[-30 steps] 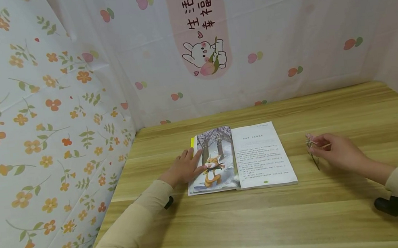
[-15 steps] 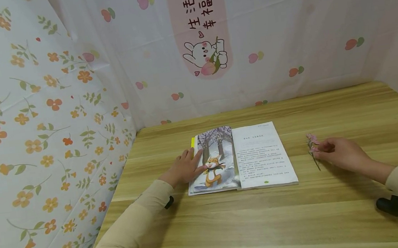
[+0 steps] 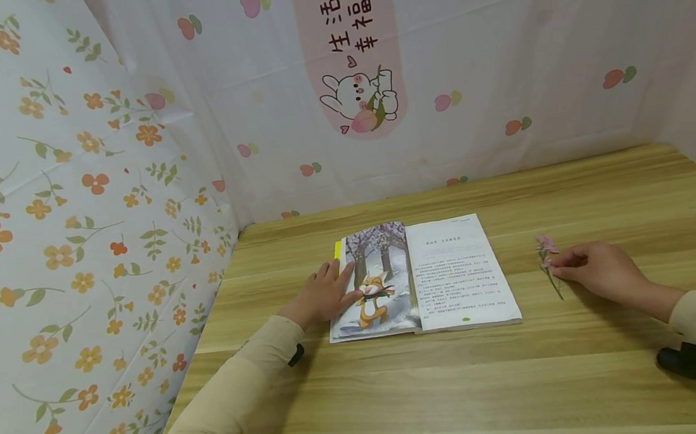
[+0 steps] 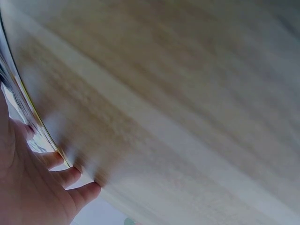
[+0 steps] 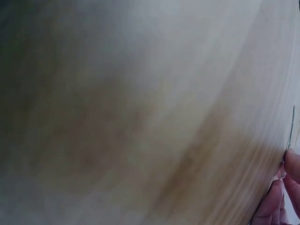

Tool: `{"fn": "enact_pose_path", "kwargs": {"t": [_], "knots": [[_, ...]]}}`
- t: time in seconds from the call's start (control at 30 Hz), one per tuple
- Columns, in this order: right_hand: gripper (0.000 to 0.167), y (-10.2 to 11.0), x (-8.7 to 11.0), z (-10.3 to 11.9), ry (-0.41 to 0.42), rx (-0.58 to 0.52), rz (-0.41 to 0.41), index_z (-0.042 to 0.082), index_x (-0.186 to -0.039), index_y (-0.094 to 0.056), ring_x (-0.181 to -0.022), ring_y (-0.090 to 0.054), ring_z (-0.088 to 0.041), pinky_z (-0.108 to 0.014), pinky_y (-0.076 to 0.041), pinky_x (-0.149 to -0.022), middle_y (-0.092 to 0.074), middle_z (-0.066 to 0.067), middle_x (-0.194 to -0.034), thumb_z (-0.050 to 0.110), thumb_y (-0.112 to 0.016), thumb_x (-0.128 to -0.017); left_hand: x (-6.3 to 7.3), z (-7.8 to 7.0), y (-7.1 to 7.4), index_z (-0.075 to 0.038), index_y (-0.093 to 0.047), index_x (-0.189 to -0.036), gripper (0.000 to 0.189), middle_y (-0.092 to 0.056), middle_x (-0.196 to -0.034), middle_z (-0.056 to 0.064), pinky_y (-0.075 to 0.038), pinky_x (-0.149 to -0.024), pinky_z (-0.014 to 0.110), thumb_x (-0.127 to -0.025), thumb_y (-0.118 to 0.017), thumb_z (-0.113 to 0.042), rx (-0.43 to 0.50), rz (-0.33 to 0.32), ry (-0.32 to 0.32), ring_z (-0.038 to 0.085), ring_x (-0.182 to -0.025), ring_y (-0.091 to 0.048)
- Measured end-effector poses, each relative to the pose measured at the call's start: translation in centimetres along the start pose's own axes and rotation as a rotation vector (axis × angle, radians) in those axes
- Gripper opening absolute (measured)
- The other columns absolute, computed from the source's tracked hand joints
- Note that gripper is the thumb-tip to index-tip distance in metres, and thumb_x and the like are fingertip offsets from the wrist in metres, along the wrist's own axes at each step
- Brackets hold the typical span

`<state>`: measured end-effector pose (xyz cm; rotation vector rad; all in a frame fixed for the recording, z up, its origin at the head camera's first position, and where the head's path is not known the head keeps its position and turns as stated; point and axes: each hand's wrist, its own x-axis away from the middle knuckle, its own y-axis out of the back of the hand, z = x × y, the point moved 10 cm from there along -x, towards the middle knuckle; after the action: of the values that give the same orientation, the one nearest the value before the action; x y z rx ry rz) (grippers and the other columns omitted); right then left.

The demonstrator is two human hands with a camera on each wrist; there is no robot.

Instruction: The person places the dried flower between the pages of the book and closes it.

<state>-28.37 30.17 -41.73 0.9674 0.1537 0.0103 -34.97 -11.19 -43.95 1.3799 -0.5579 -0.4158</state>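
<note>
An open book lies on the wooden table, with a cartoon fox picture on its left page and printed text on its right page. My left hand rests on the left page's outer edge, fingers spread. In the left wrist view, the fingertips of that hand touch the table beside the book's edge. To the right of the book, a small sprig of pink flowers with a thin stem lies on the table. My right hand pinches it at the side between thumb and forefinger. In the right wrist view, its stem extends past the thumb.
The wooden table spreads around the book. A floral cloth hangs on the left, and a printed cloth with a rabbit drawing covers the back. A black object is beneath the right cuff.
A second ago the right fingers held the flower sprig higher on its near side; it then came down flat and the fingers drew slightly down and closer together. The left hand and book stay put.
</note>
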Motion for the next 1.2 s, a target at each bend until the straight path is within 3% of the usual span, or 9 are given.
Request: {"fn": "enact_pose_path", "kwargs": {"t": [0.2, 0.4, 0.63, 0.87, 1.07, 1.2], "knots": [[0.02, 0.38, 0.08, 0.11, 0.004, 0.009, -0.025, 0.001, -0.088, -0.074, -0.088, -0.062, -0.042, -0.051, -0.046, -0.071, -0.071, -0.013, -0.087, 0.021, -0.074, -0.087, 0.03, -0.06, 0.13, -0.008, -0.022, -0.155, 0.07, -0.03, -0.147, 0.026, -0.04, -0.097, 0.053, -0.103, -0.035, -0.052, -0.001, -0.009, -0.002, 0.04, -0.133, -0.033], [0.031, 0.57, -0.13, -0.05, -0.007, -0.021, -0.003, -0.002, -0.095, -0.072, -0.094, -0.06, -0.048, -0.054, -0.047, -0.073, -0.069, -0.023, -0.096, 0.028, -0.069, -0.092, 0.13, -0.12, 0.28, -0.007, -0.022, -0.155, 0.07, -0.03, -0.147, 0.026, -0.04, -0.097, 0.054, -0.103, -0.035, -0.052, -0.014, -0.011, -0.004, 0.04, -0.133, -0.034], [0.029, 0.73, -0.4, -0.12, -0.029, -0.044, 0.0, 0.0, -0.095, -0.07, -0.078, -0.061, -0.022, -0.031, -0.043, -0.059, -0.071, -0.016, -0.091, 0.029, -0.069, -0.092, 0.17, -0.01, 0.02, -0.007, -0.021, -0.155, 0.071, -0.03, -0.147, 0.027, -0.041, -0.096, 0.053, -0.103, -0.033, -0.053, -0.012, 0.002, -0.006, 0.04, -0.132, -0.033], [0.035, 0.62, -0.2, 0.06, -0.069, -0.117, 0.019, -0.005, -0.1, -0.066, -0.071, -0.059, -0.015, -0.029, -0.046, -0.053, -0.071, -0.011, -0.088, 0.029, -0.071, -0.091, 0.26, -0.22, 0.27, -0.006, -0.023, -0.154, 0.07, -0.031, -0.145, 0.027, -0.042, -0.095, 0.052, -0.103, -0.035, -0.052, -0.019, -0.009, -0.015, 0.04, -0.13, -0.035], [0.041, -0.05, -0.18, -0.43, -0.134, -0.24, 0.069, -0.007, -0.111, -0.062, -0.073, -0.064, -0.01, -0.029, -0.053, -0.058, -0.07, -0.007, -0.091, 0.028, -0.07, -0.092, 0.25, -0.28, 0.31, -0.006, -0.023, -0.154, 0.07, -0.032, -0.146, 0.026, -0.042, -0.096, 0.052, -0.103, -0.035, -0.052, -0.025, -0.009, -0.016, 0.04, -0.131, -0.035], [0.036, 0.31, -0.44, 0.2, -0.118, -0.258, 0.052, -0.007, -0.111, -0.062, -0.074, -0.062, -0.006, -0.026, -0.052, -0.059, -0.069, -0.011, -0.094, 0.024, -0.069, -0.093, 0.18, -0.2, 0.3, -0.007, -0.023, -0.154, 0.07, -0.031, -0.146, 0.026, -0.041, -0.096, 0.053, -0.103, -0.035, -0.052, -0.021, -0.013, -0.015, 0.04, -0.131, -0.035]]}}
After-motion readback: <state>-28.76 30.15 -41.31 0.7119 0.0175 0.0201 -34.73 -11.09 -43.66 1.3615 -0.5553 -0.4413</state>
